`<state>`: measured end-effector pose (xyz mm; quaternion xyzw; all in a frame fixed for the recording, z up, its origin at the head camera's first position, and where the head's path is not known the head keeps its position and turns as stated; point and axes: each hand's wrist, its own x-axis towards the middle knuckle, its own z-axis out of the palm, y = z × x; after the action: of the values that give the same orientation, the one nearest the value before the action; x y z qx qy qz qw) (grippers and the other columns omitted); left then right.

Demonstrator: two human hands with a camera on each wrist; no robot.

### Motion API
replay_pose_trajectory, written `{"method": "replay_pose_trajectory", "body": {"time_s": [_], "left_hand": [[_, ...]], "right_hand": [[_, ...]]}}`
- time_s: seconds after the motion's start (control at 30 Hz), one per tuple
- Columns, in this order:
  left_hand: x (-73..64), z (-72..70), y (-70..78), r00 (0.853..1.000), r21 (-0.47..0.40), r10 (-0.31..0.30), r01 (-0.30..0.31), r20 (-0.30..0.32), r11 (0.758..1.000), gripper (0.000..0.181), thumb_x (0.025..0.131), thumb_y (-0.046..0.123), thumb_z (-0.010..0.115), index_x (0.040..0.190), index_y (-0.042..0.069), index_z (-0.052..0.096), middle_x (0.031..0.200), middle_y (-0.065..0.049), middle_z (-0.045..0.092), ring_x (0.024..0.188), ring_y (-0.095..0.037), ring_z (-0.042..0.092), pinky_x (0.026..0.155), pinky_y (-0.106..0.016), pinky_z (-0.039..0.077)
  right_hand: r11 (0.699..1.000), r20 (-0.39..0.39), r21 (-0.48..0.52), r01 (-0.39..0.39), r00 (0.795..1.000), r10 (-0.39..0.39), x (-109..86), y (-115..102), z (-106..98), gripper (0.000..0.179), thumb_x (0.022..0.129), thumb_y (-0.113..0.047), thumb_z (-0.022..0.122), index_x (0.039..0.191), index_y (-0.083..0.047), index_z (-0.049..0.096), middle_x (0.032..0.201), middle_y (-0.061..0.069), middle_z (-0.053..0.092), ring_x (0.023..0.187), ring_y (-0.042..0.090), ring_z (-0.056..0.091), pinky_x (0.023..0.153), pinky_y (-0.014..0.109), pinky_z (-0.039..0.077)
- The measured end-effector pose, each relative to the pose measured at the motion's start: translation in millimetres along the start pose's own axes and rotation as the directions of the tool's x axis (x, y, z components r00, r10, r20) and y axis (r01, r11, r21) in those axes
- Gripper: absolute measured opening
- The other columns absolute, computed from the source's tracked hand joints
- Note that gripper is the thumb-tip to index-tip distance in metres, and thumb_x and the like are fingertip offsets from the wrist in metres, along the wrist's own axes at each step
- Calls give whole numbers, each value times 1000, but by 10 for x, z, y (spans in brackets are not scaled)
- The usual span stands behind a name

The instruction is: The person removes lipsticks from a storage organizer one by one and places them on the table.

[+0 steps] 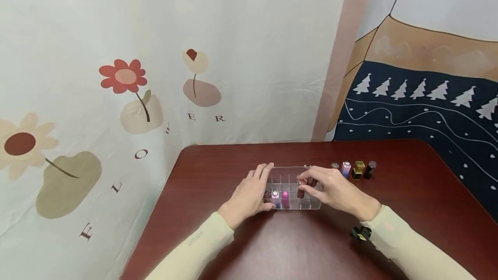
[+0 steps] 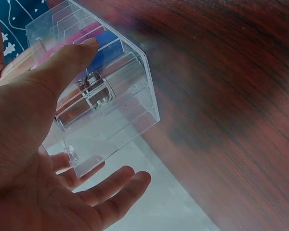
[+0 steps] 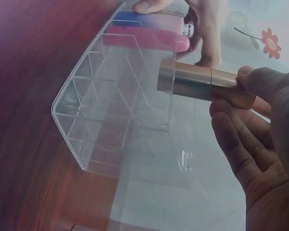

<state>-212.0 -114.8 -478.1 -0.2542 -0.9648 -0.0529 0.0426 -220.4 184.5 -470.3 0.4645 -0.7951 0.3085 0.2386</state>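
A clear divided lipstick organizer (image 1: 296, 204) stands on the table. My left hand (image 1: 249, 192) holds its left end, the thumb (image 2: 84, 50) along the front wall and the fingers toward the back. My right hand (image 1: 336, 187) pinches a copper-coloured lipstick tube (image 3: 195, 82) by its upper end. The tube's lower end overlaps the organizer's top opening in the right wrist view. In the left compartments stand a pink tube (image 1: 285, 199), a blue-and-pink tube (image 3: 156, 21) with a clear knob and, at the far left, a dark tube partly hidden by my left hand.
Behind my right hand, a row of lipsticks stands on the table: a pink-and-lilac one (image 1: 346, 169), a gold-and-black one (image 1: 358, 170), a black one with a clear cap (image 1: 370, 170) and a partly hidden round top (image 1: 335, 166). Printed cloths hang behind the dark red table (image 1: 218, 163).
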Motion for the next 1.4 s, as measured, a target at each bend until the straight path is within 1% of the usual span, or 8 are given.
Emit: {"method": "replay_pose_trajectory", "body": {"time_s": [0.1,0.3,0.47,0.6,0.9,1.1,1.27,1.4], "left_hand": [[-10,-8,-11,1000,5,-3,3,-6,1000,133,82,55,107,180,7,30,175,-21,51,140,-45,70,107,-51,70],[-14,-7,-3,1000,2,16,-16,-17,1000,132,82,54,107,179,5,31,174,-22,51,139,-45,71,107,-51,70],[-31,0,3,1000,-6,13,-13,-11,1000,132,82,53,107,179,5,31,173,-21,52,138,-44,71,106,-51,70],[-46,16,-4,1000,0,15,-15,-18,1000,133,81,53,108,179,5,31,173,-22,52,137,-45,71,106,-50,71],[3,17,-35,1000,-10,22,-22,-22,1000,134,82,54,107,180,6,29,174,-21,51,136,-44,71,113,-49,67],[24,26,-29,1000,-9,20,-20,-19,1000,134,81,54,107,180,5,30,174,-21,51,135,-44,72,112,-49,67],[26,13,-32,1000,-13,23,-23,-12,1000,134,82,53,107,180,5,29,174,-22,51,135,-45,72,112,-50,67],[26,12,-33,1000,-13,21,-21,-15,1000,134,82,52,108,180,5,29,174,-22,51,135,-45,72,111,-51,68]], "right_hand": [[1000,-1,-9,-11,1000,11,-5,-19,-46,37,87,0,100,119,-9,83,108,-1,86,86,4,76,77,17,64],[998,-23,-63,-30,999,29,-63,-48,-140,41,84,1,101,118,-12,83,108,-1,87,87,5,77,80,19,66],[998,-29,-54,-28,999,26,-103,-43,-201,46,79,5,102,118,-10,82,104,-2,84,85,4,76,77,19,66],[998,-36,-56,-33,999,31,-153,-26,-246,51,76,6,104,119,-11,82,104,-2,84,85,4,76,77,18,65],[994,-48,-87,-60,997,56,-228,27,-426,55,74,6,105,122,-10,83,106,-1,84,84,7,75,78,16,65],[991,-52,-97,-97,994,92,-255,15,-509,52,78,3,104,125,-11,84,107,-3,84,85,8,75,81,14,64],[989,-54,-101,-106,993,101,-253,37,-577,53,80,1,104,127,-14,84,108,-4,85,84,7,74,82,13,64],[990,-61,-96,-101,994,95,-255,73,-636,40,90,-7,100,126,-15,84,106,-6,85,82,5,73,80,10,61]]}}
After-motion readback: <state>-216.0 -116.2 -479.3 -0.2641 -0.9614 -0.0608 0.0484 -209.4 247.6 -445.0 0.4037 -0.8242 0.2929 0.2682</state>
